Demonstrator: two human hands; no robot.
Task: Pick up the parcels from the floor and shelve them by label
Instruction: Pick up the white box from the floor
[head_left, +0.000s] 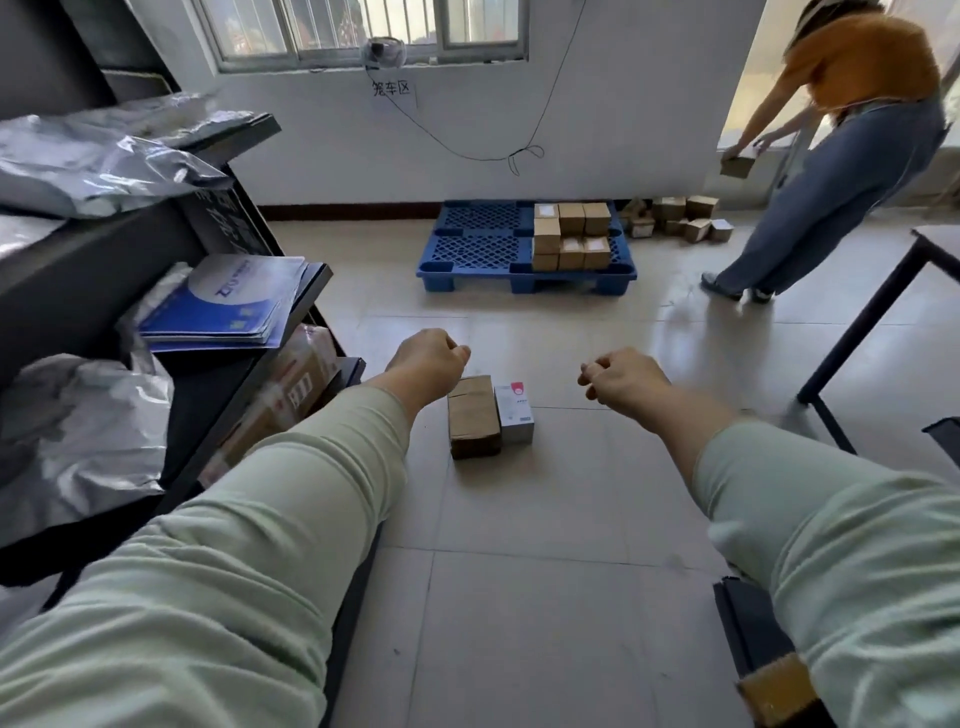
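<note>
Both hands hover empty above the tiled floor (519, 571): left hand (427, 364) and right hand (626, 382) loosely curled. Between them, on the floor, a brown cardboard parcel (472, 418) touches a white boxed parcel (514, 413).

Two parcels lie side by side on the floor tiles: one brown cardboard box (474, 415) and one white carton (514, 412). One blue pallet (478, 244) carries a block of small cardboard boxes (570, 235) (nine tops or faces can be made out; any hidden behind cannot be counted). One loose heap of similar boxes (680, 218) sits by the wall, number unclear. One shelving unit (249, 332) shows three tiers. Two hands are in view, left hand (428, 364) and right hand (623, 382). One other person (852, 140) holds one box.
</note>
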